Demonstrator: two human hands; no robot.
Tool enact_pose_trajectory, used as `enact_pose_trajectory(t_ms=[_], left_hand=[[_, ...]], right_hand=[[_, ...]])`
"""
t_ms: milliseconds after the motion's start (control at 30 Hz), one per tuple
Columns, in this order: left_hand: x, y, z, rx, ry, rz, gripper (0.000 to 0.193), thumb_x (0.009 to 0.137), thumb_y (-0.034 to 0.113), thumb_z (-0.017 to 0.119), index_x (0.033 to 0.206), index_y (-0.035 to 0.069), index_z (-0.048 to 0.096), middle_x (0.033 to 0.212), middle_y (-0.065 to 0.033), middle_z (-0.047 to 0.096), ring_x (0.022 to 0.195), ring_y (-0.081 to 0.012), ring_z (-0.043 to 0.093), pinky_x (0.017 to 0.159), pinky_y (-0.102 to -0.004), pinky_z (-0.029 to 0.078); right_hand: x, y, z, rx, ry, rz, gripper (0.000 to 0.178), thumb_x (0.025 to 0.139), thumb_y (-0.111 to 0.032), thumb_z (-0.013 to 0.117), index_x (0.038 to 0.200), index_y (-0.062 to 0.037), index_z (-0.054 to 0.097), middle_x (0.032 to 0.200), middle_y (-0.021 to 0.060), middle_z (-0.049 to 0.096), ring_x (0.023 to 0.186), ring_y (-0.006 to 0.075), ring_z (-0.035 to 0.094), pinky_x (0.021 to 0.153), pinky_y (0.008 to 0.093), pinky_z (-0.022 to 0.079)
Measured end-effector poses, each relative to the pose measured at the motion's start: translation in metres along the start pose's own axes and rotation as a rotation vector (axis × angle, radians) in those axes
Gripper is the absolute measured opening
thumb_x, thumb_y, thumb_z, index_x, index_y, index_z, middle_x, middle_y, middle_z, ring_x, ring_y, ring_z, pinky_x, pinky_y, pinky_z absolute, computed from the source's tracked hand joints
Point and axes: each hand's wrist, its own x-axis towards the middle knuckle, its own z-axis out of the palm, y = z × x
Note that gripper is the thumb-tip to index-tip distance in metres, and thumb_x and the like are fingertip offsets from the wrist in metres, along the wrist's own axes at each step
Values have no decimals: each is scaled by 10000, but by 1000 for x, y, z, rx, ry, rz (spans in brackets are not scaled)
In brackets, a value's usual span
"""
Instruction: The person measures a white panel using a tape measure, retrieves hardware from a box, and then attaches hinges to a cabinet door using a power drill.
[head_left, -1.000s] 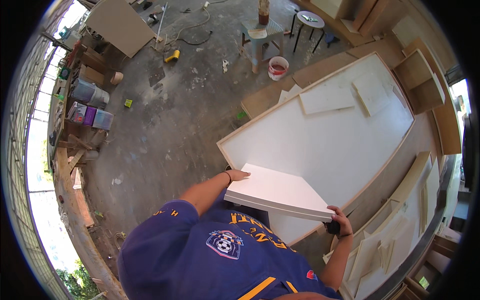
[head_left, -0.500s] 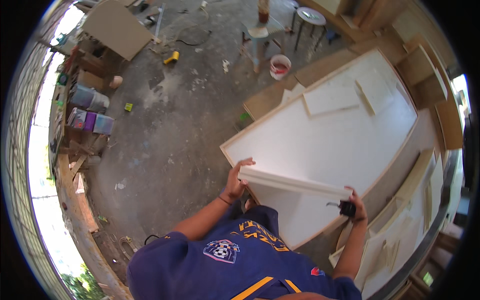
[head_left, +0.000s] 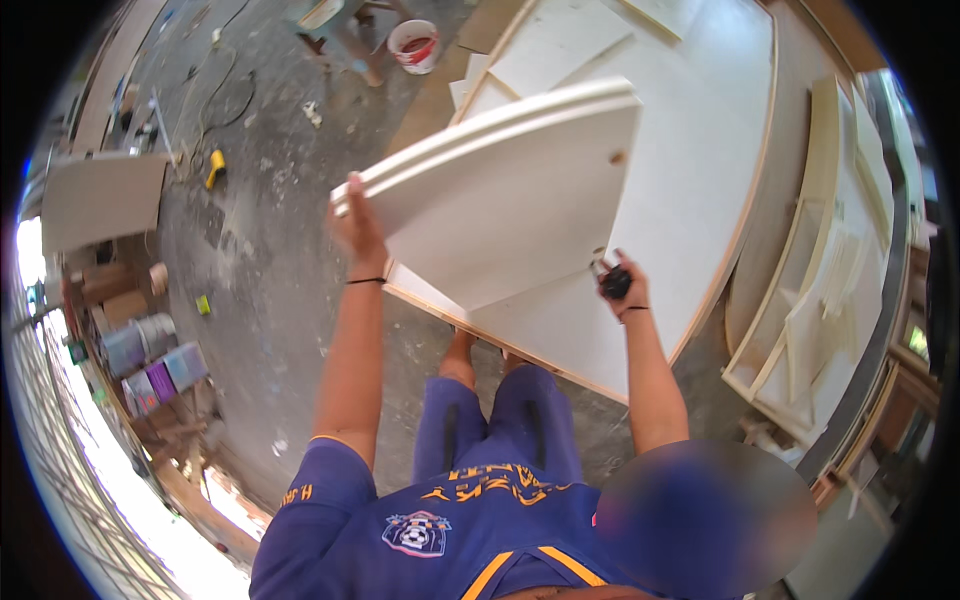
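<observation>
Tilted board (head_left: pixel 510 200) is gripped by left hand (head_left: pixel 358 232) | to its right, black object (head_left: pixel 614 283) is held in right hand (head_left: pixel 636 288) | likely repositioning; steady support is needed

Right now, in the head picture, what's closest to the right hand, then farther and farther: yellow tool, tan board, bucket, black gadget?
From the right hand:
1. Black gadget, held in it
2. Bucket, up and left
3. Yellow tool, farther left, on the floor
4. Tan board, far left
</observation>
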Motion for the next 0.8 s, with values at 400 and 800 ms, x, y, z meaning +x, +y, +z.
enact_pose_trajectory(t_ms=[400, 800], left_hand=[[68, -56, -33, -42, -77, -354, 541, 842, 459, 518, 1045, -43, 530, 992, -108, 579, 852, -215, 584, 742, -335, 482], [49, -40, -25, 60, 13, -303, 523, 858, 436, 507, 1048, -51, 525, 1005, -105, 573, 872, -203, 581, 743, -321, 478]], right_hand=[[65, -4, -48, -1242, 648, -449, 511, 658, -306, 698, 1050, -33, 517, 868, 166, 599, 831, 290, 599, 707, 373, 490], [93, 20, -84, -1736, 958, 42, 442, 767, -229, 601, 1170, -111, 462, 1176, 146, 486, 1144, 323, 442, 955, 432, 387]])
